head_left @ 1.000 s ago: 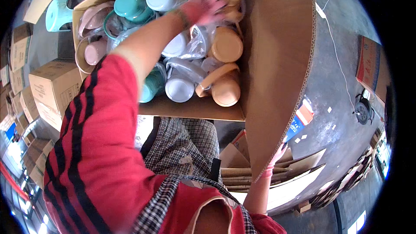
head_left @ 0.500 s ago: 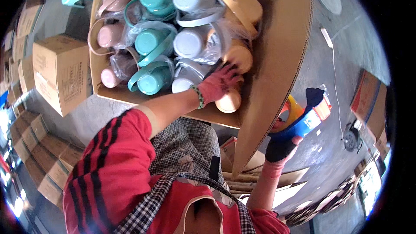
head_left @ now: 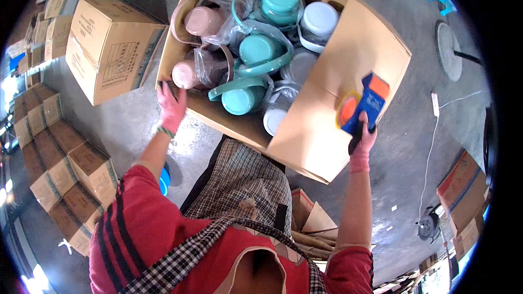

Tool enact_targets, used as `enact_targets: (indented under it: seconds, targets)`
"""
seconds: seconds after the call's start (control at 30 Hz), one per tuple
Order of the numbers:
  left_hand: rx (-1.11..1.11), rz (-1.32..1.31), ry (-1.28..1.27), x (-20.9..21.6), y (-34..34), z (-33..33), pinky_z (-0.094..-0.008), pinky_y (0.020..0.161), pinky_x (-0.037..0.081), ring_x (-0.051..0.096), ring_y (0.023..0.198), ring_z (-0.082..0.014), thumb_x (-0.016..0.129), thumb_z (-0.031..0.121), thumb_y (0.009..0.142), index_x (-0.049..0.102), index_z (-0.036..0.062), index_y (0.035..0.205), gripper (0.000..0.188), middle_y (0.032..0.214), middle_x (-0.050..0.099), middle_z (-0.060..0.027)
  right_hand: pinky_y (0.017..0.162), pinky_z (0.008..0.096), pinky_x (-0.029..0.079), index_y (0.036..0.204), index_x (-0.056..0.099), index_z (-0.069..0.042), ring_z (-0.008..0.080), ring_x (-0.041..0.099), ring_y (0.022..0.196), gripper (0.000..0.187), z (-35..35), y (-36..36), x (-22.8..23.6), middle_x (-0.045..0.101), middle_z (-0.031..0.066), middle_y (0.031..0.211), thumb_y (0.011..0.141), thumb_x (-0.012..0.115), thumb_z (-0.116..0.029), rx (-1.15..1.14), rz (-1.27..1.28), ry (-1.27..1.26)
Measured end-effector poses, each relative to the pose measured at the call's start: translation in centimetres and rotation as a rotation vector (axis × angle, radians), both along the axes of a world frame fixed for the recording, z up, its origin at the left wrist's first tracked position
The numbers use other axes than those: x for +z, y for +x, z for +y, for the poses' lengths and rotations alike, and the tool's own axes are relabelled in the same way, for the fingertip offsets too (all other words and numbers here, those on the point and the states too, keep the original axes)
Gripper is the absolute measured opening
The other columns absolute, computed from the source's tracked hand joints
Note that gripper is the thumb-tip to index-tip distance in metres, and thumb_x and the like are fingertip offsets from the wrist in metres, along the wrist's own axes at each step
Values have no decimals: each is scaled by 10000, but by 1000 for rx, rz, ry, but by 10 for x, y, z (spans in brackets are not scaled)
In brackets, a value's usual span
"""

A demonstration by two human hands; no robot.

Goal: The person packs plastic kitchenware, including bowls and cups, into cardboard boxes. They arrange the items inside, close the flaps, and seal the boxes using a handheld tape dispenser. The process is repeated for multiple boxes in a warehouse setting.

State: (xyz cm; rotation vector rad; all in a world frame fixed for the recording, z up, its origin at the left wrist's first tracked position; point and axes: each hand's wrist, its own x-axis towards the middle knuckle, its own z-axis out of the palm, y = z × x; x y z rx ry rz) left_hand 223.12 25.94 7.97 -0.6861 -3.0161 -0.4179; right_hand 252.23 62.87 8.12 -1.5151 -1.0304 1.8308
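A large open cardboard box (head_left: 229, 125) holds rows of upturned plastic containers with hoop handles, in clear bags: pink ones (head_left: 204, 20), teal ones (head_left: 258, 50) and pale grey-blue ones (head_left: 320, 18). The right-hand flap (head_left: 310, 114) leans inward over that side of the contents. My left hand (head_left: 172, 110), in a pink glove with dark fingertips, grips the near left corner of the box, thumb apart from the fingers. My right hand (head_left: 364, 137), gloved too, is closed round a blue and orange tape dispenser (head_left: 368, 106) with a yellow-rimmed roll, over the flap.
A closed carton (head_left: 109, 49) stands left of the box, with stacked cartons (head_left: 65, 158) further left. At the right are a white cable (head_left: 434, 147), a cable reel (head_left: 429, 226) and a cardboard carton (head_left: 463, 190). A round grey base (head_left: 448, 49) stands at the far right.
My left hand has left the orange containers for the box's near left corner. The flap has folded inward, hiding those containers. My right hand has raised the tape dispenser over it. The box appears turned.
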Motion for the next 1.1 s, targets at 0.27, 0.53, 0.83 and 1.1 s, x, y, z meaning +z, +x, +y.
enact_targets:
  seconds: [0.27, 0.53, 0.83, 1.1]
  targets:
    - [325, -293, 113, -16, -124, 136, -387, 913, 301, 365, 1095, -365, 461, 486, 754, 390, -94, 1092, 675, 1133, 394, -290, 730, 275, 430, 1036, 473, -8, 139, 517, 810, 457, -36, 7, -4, 515, 24, 933, 734, 630, -312, -113, 15, 50]
    - [-471, -502, -281, -29, -72, 143, -424, 970, 206, 246, 1188, -349, 404, 572, 733, 183, -34, 1267, 837, 1265, 266, -247, 760, 292, 434, 1011, 509, -39, 142, 534, 827, 361, -48, -12, 3, 547, 22, 926, 747, 620, -259, -119, -90, 119]
    - [-472, -355, -297, -91, -180, 189, -433, 991, 164, 183, 1233, -301, 382, 624, 706, 180, 65, 1296, 837, 1341, 191, -129, 770, 291, 435, 1068, 460, -23, 139, 535, 834, 407, -31, -22, -5, 530, 37, 956, 753, 617, -226, -173, -104, 102]
    - [-516, -197, -12, -16, -91, 102, -478, 900, 252, 291, 1126, -347, 535, 423, 712, 310, 25, 1178, 652, 1245, 277, -191, 738, 278, 450, 1024, 477, -37, 141, 544, 796, 381, -30, -31, -5, 542, 29, 917, 716, 655, -171, -237, -199, 132]
